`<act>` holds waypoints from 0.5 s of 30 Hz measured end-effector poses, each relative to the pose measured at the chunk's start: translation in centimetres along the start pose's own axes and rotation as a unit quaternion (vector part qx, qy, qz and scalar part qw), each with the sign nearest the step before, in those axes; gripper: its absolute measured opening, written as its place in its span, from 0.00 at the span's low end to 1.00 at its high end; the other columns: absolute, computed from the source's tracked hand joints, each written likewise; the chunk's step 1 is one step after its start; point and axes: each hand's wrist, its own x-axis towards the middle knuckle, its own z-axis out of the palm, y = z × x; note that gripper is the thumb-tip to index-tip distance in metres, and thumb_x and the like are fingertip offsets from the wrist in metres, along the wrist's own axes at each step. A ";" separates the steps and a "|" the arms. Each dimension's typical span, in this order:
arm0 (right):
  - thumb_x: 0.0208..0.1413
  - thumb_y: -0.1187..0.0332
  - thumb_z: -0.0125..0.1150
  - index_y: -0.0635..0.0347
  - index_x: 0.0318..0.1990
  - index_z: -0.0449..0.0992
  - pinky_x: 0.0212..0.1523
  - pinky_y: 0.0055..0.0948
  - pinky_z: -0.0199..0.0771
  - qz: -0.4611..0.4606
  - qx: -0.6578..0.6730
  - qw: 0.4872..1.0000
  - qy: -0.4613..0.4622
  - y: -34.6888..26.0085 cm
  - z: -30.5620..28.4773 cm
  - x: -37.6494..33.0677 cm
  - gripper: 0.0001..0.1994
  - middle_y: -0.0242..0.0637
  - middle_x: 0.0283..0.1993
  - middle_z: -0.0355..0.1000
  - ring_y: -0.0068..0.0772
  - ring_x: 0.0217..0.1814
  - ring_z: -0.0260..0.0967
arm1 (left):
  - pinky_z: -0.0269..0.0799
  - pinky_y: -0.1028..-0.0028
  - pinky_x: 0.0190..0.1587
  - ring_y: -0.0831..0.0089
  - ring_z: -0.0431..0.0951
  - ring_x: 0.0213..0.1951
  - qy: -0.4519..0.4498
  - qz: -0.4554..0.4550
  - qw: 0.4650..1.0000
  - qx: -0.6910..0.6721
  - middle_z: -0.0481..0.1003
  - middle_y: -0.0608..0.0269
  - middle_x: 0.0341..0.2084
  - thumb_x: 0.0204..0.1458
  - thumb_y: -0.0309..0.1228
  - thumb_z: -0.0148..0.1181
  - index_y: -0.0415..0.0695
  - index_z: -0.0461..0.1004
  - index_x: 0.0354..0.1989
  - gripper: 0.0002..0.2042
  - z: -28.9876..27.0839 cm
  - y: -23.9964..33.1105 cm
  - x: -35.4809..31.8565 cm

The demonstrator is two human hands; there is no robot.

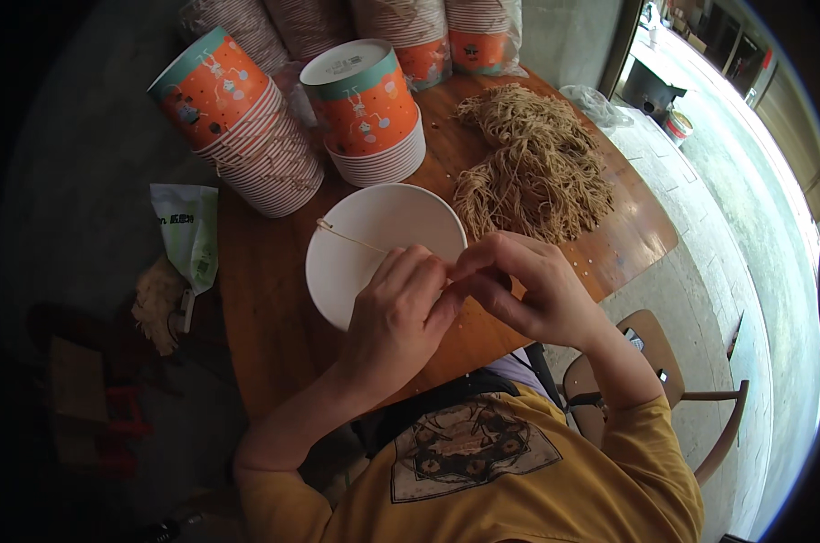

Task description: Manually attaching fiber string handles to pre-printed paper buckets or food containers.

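Note:
A white paper bucket [356, 290] stands on the table with its opening up and its plain inside showing. A thin tan string [356, 240] runs from the bucket's left rim, where a small knot or loop shows, across the opening to my hands. My left hand [399, 303] is closed in a pinch at the string, over the bucket's near right side. Close against it, at the right rim, my right hand [528, 285] is also closed, thumb and forefinger together. The fingers hide the string's other end. Beyond the right hand lies a big tangled heap of tan strings [546, 176].
Stacked orange-and-white paper buckets [374, 118] stand upside down behind, with a leaning stack [238, 118] to their left. Bagged stacks [410, 36] line the wall. A green-white bag [188, 231] hangs by the left table edge [247, 335]. A wooden chair [650, 330] stands at right.

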 end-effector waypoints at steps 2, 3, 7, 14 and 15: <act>0.46 0.78 0.57 0.59 0.38 0.71 0.34 0.34 0.72 -0.073 -0.085 0.994 -0.005 -0.9 -0.4 0.5 0.10 0.38 0.33 0.70 0.42 0.35 0.71 | 0.70 0.63 0.37 0.59 0.72 0.35 0.017 0.017 1.000 0.005 0.69 0.58 0.30 0.45 0.22 0.63 0.40 0.68 0.36 0.11 -0.1 0.1 -0.2; 0.46 0.78 0.57 0.59 0.37 0.70 0.33 0.34 0.72 -0.081 -0.100 0.992 -0.013 -1.2 -0.4 0.7 0.09 0.38 0.32 0.70 0.42 0.34 0.70 | 0.70 0.63 0.36 0.59 0.72 0.35 0.019 0.017 1.000 0.004 0.69 0.58 0.30 0.44 0.22 0.63 0.40 0.69 0.36 0.11 -0.1 0.2 -0.4; 0.44 0.78 0.58 0.59 0.36 0.70 0.31 0.35 0.71 -0.101 -0.115 0.988 -0.026 -1.7 0.2 0.9 0.09 0.37 0.29 0.67 0.42 0.31 0.68 | 0.70 0.63 0.37 0.59 0.72 0.34 0.059 0.016 0.998 -0.012 0.69 0.59 0.29 0.43 0.21 0.63 0.40 0.70 0.36 0.11 -0.1 1.2 -0.8; 0.43 0.80 0.59 0.59 0.35 0.70 0.29 0.35 0.69 -0.151 -0.108 0.983 0.003 -3.1 1.0 1.6 0.10 0.35 0.30 0.69 0.41 0.30 0.67 | 0.66 0.65 0.41 0.63 0.74 0.33 0.073 0.012 0.996 0.042 0.71 0.63 0.28 0.44 0.23 0.63 0.42 0.72 0.37 0.11 -1.1 2.0 -2.6; 0.43 0.80 0.59 0.59 0.35 0.70 0.29 0.35 0.69 -0.157 -0.108 0.982 0.002 -3.3 1.0 1.7 0.10 0.35 0.30 0.69 0.41 0.30 0.67 | 0.65 0.65 0.42 0.65 0.74 0.33 0.081 0.014 0.995 0.056 0.72 0.64 0.28 0.44 0.24 0.63 0.44 0.72 0.36 0.10 -1.4 2.0 -2.7</act>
